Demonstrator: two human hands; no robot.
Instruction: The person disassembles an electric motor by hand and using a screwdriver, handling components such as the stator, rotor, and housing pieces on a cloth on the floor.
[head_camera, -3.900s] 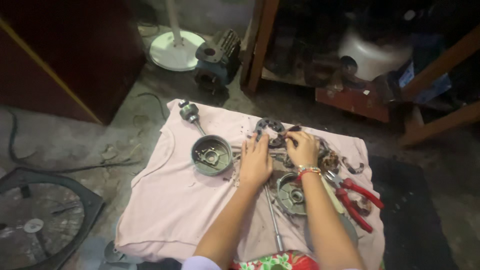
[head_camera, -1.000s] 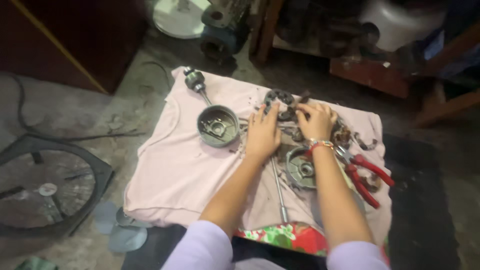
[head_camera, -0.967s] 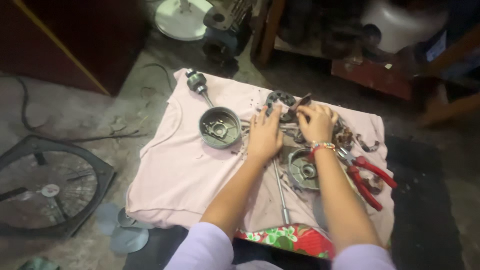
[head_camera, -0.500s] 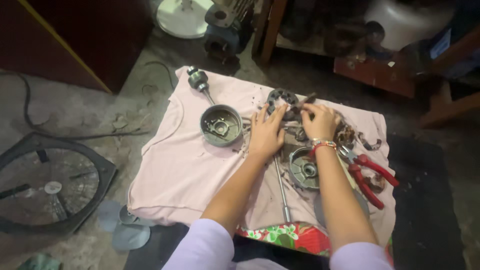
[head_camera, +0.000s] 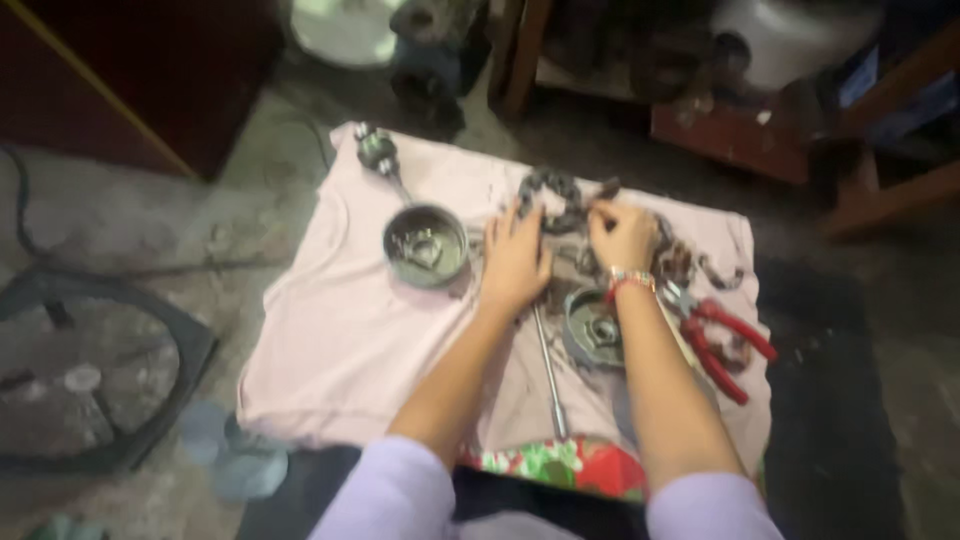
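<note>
On the pink cloth (head_camera: 330, 340) spread over the floor: left hand (head_camera: 515, 262) flat, fingers spread, pinning dark metal parts (head_camera: 560, 200); right hand (head_camera: 622, 232) fingers curled, pinching one. Metal cup (head_camera: 425, 245) just left; red pliers (head_camera: 725, 340) right, within reach

Both arms reach up from the bottom edge toward frame centre, lilac sleeves pushed to the elbows, forearms bare. Left hand (head_camera: 515, 262) lies palm down, fingers spread and pointing up-frame. Right hand (head_camera: 622, 235) sits just right of it, fingers curled in a loose fist. Red-and-white bangle (head_camera: 628, 279) on the right wrist.
</note>
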